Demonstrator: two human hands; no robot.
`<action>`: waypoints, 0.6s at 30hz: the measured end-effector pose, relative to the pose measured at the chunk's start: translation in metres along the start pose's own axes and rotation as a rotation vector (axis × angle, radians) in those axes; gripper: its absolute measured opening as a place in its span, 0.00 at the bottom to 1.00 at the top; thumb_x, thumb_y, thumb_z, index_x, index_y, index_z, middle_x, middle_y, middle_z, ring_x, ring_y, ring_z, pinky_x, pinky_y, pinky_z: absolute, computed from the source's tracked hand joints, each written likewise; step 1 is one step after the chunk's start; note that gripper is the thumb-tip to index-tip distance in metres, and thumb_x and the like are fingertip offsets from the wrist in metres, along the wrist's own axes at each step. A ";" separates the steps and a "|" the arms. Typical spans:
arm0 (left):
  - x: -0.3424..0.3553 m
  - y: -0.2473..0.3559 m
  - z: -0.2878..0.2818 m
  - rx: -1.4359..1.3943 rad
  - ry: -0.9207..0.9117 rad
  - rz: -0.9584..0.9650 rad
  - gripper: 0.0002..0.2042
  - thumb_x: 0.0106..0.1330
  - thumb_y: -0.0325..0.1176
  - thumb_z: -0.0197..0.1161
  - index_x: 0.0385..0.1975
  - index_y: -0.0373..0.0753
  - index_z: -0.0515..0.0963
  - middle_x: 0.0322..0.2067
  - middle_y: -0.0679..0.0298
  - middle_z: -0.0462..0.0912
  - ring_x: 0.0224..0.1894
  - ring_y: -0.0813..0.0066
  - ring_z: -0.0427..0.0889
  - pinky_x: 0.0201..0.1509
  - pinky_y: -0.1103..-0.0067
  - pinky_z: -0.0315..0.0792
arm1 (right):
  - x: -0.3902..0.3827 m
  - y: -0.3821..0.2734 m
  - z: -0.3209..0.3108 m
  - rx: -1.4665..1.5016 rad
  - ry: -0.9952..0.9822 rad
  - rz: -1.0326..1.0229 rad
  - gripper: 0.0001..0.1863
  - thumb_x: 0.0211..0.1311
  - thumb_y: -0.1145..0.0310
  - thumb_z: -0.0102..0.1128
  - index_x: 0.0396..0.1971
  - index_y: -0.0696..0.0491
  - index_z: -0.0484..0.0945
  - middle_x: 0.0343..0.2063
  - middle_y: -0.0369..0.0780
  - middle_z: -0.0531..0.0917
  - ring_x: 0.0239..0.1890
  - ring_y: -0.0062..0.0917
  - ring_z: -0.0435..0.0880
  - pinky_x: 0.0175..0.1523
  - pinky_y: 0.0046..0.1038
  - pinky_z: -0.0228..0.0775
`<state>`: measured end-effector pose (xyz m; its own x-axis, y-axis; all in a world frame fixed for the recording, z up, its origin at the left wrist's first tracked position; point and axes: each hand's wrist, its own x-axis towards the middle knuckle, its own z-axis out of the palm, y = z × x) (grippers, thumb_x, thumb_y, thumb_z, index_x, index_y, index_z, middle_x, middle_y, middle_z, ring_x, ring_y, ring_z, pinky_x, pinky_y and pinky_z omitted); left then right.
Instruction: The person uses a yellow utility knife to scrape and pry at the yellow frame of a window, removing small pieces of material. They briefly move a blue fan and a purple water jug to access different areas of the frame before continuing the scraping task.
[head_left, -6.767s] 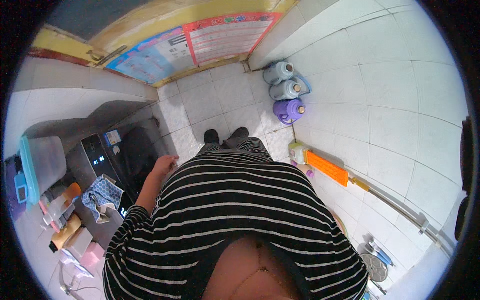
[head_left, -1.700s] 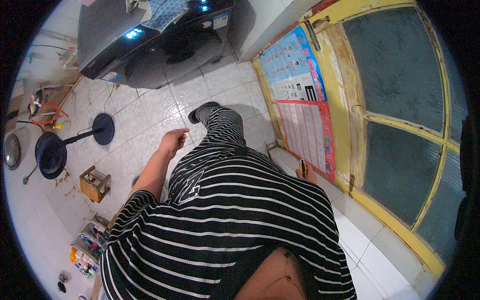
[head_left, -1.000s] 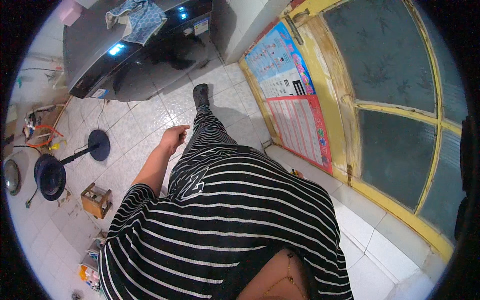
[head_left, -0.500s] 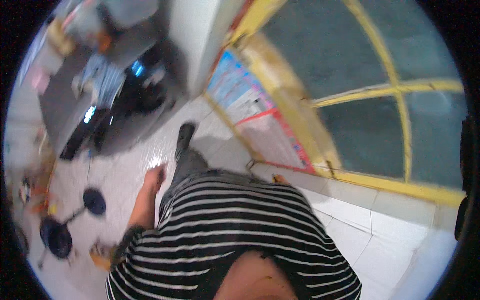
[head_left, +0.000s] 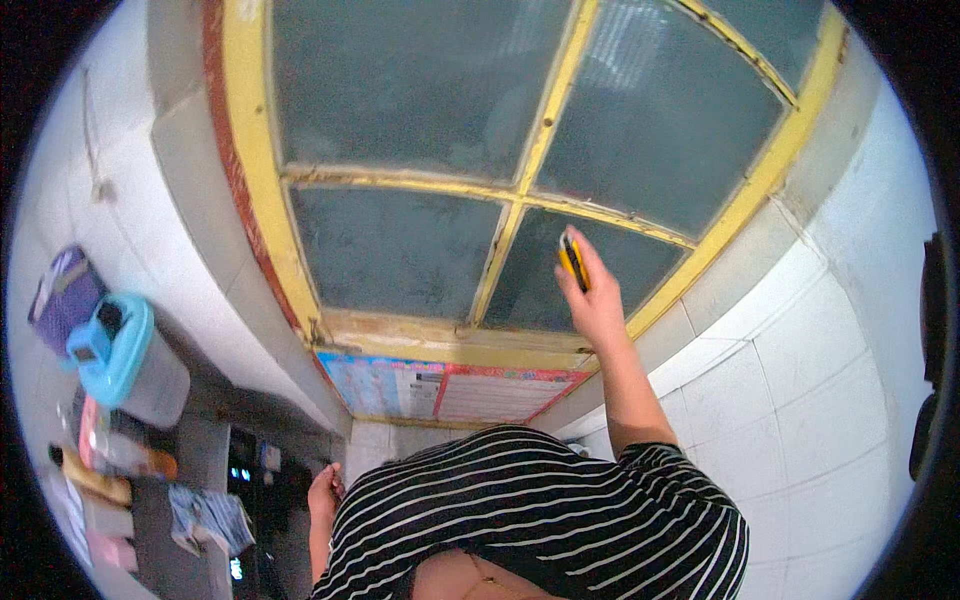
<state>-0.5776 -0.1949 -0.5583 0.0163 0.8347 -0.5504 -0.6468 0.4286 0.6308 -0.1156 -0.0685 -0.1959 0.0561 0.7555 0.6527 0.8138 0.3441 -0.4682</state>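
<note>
My right hand (head_left: 597, 290) is raised in front of a yellow-framed window door (head_left: 520, 190) with greyish panes. It is closed on a yellow and black utility knife (head_left: 573, 262), held upright between thumb and fingers. The hand is before the lower right pane; whether it touches the door cannot be told. Low at my left side hangs my left hand (head_left: 325, 490), fingers loosely curled, with nothing visible in it. Below the panes, a blue and pink-red printed poster (head_left: 450, 390) covers the lower part of the door.
White tiled wall (head_left: 760, 410) runs along the right. On the left, a dark counter (head_left: 200, 450) carries a clear container with a light blue lid (head_left: 120, 345), a purple bag (head_left: 68, 300), a folded striped cloth (head_left: 210, 520) and bottles. A white wall (head_left: 190, 250) stands beside the door.
I have turned toward the door, which now fills the upper middle. My right hand has come up from my side, with the utility knife now in plain sight. My left hand stays low.
</note>
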 end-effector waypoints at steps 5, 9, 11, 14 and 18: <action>0.038 0.076 0.065 0.286 -0.049 -0.006 0.12 0.70 0.39 0.56 0.42 0.36 0.77 0.18 0.72 0.65 0.17 0.82 0.60 0.20 0.84 0.54 | 0.054 -0.040 -0.024 -0.042 0.132 0.118 0.21 0.68 0.58 0.51 0.56 0.52 0.68 0.41 0.50 0.81 0.44 0.46 0.81 0.46 0.37 0.72; 0.066 0.111 0.103 0.383 -0.258 -0.022 0.13 0.72 0.39 0.52 0.43 0.34 0.76 0.19 0.72 0.65 0.19 0.84 0.60 0.21 0.85 0.54 | 0.083 -0.058 -0.019 -0.081 0.167 0.134 0.18 0.68 0.57 0.50 0.50 0.53 0.70 0.34 0.50 0.81 0.38 0.47 0.81 0.40 0.40 0.71; 0.075 0.127 0.132 0.489 -0.349 -0.021 0.13 0.73 0.39 0.51 0.43 0.34 0.76 0.19 0.73 0.64 0.18 0.85 0.60 0.21 0.85 0.54 | 0.093 -0.064 -0.014 -0.090 0.233 0.102 0.17 0.67 0.57 0.51 0.48 0.52 0.71 0.33 0.50 0.81 0.37 0.48 0.81 0.39 0.41 0.71; 0.089 0.143 0.152 0.554 -0.498 -0.010 0.13 0.73 0.39 0.49 0.43 0.35 0.76 0.19 0.74 0.64 0.18 0.85 0.60 0.21 0.85 0.53 | 0.101 -0.068 -0.006 -0.115 0.255 0.128 0.16 0.67 0.57 0.52 0.47 0.52 0.72 0.34 0.49 0.81 0.37 0.48 0.81 0.40 0.41 0.71; 0.084 0.154 0.205 0.524 -0.548 -0.037 0.12 0.72 0.38 0.51 0.42 0.36 0.76 0.18 0.74 0.62 0.17 0.85 0.58 0.20 0.84 0.52 | 0.100 -0.069 -0.011 -0.186 0.262 0.088 0.16 0.65 0.57 0.54 0.46 0.51 0.72 0.35 0.48 0.82 0.38 0.46 0.81 0.40 0.41 0.72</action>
<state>-0.5195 0.0120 -0.3953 0.4960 0.8101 -0.3124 -0.1939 0.4541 0.8696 -0.1593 -0.0226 -0.0916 0.2576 0.6004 0.7571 0.8898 0.1579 -0.4280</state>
